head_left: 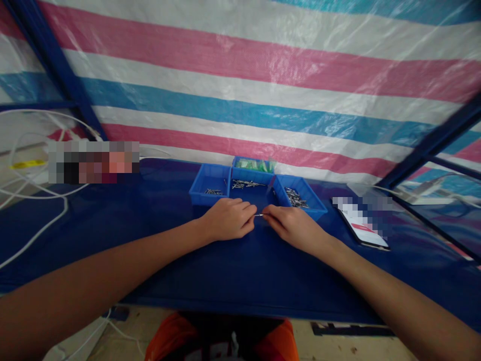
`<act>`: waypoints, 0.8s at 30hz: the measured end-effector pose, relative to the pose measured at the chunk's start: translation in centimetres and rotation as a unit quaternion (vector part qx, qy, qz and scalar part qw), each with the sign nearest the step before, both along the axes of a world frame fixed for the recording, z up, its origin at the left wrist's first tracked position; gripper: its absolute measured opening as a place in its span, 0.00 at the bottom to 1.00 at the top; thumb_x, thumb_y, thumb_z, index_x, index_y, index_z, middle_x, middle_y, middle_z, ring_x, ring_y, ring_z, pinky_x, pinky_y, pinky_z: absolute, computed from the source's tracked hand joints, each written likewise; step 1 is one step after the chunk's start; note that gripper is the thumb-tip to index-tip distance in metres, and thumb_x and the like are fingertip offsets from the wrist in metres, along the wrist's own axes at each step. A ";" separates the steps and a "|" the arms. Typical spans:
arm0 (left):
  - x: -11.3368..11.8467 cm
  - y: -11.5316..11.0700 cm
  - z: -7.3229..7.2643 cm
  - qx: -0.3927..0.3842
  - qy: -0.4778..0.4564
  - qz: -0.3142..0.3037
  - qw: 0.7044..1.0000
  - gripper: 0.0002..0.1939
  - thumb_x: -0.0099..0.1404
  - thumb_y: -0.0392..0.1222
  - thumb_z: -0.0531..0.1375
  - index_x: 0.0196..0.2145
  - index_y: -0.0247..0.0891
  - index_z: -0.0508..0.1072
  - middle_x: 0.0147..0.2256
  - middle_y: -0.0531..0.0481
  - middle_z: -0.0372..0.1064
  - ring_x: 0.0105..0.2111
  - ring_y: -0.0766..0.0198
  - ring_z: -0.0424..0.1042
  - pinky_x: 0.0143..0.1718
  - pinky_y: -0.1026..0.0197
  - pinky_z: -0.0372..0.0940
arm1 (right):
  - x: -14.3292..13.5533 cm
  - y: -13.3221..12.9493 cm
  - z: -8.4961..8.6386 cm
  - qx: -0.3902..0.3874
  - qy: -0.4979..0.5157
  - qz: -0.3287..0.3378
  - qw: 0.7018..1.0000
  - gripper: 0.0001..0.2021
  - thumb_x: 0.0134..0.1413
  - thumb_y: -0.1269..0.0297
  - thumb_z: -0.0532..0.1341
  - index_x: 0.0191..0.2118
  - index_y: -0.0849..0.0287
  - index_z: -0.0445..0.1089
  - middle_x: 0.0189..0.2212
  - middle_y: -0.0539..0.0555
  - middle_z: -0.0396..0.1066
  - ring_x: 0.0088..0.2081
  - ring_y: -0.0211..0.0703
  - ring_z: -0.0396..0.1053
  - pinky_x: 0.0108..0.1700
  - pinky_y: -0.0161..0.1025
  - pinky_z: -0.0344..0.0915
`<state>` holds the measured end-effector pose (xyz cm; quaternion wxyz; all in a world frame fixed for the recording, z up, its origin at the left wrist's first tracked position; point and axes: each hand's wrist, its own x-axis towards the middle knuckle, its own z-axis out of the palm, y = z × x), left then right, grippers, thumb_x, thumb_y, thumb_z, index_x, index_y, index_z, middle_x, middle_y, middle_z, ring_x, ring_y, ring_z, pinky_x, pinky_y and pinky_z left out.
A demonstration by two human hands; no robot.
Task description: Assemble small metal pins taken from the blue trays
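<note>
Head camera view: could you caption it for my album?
Left hand and right hand hold a thin silvery piece at a blue table, near blue bins.

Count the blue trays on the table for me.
3: the left tray, holding small metal pieces; the back tray, holding green items; and the right tray, holding more metal pieces. No other tray shows.

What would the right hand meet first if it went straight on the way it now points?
Probably the bare left hand, across a narrow gap spanned by a slim silver metal piece, though depth is unclear.
</note>
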<state>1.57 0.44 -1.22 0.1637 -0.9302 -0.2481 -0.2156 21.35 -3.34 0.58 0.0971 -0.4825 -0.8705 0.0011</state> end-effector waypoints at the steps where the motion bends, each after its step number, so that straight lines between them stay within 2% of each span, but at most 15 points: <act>1: 0.0 0.0 0.0 -0.001 0.000 0.000 1.000 0.07 0.62 0.38 0.49 0.29 0.37 0.65 0.26 0.52 0.67 0.27 0.64 0.66 0.28 0.63 0.58 | 0.0 0.0 0.0 -0.002 -0.001 0.000 1.000 0.10 0.62 0.65 0.49 0.42 0.59 0.65 0.33 0.55 0.73 0.34 0.42 0.71 0.35 0.33 0.60; 13: 0.0 0.2 -0.3 0.013 0.044 -0.024 0.999 0.08 0.66 0.39 0.48 0.32 0.36 0.64 0.29 0.51 0.66 0.29 0.65 0.66 0.27 0.64 0.58 | 0.0 0.0 0.1 -0.028 -0.028 -0.028 0.999 0.03 0.58 0.67 0.54 0.37 0.59 0.64 0.29 0.52 0.71 0.29 0.39 0.69 0.30 0.32 0.55; 24: 0.1 0.1 -0.2 0.008 0.049 -0.014 0.999 0.07 0.65 0.40 0.49 0.33 0.36 0.64 0.29 0.51 0.67 0.29 0.64 0.67 0.27 0.63 0.58 | 0.0 -0.1 0.1 -0.025 -0.020 -0.020 0.999 0.02 0.57 0.68 0.55 0.37 0.58 0.62 0.26 0.51 0.70 0.27 0.39 0.68 0.28 0.32 0.54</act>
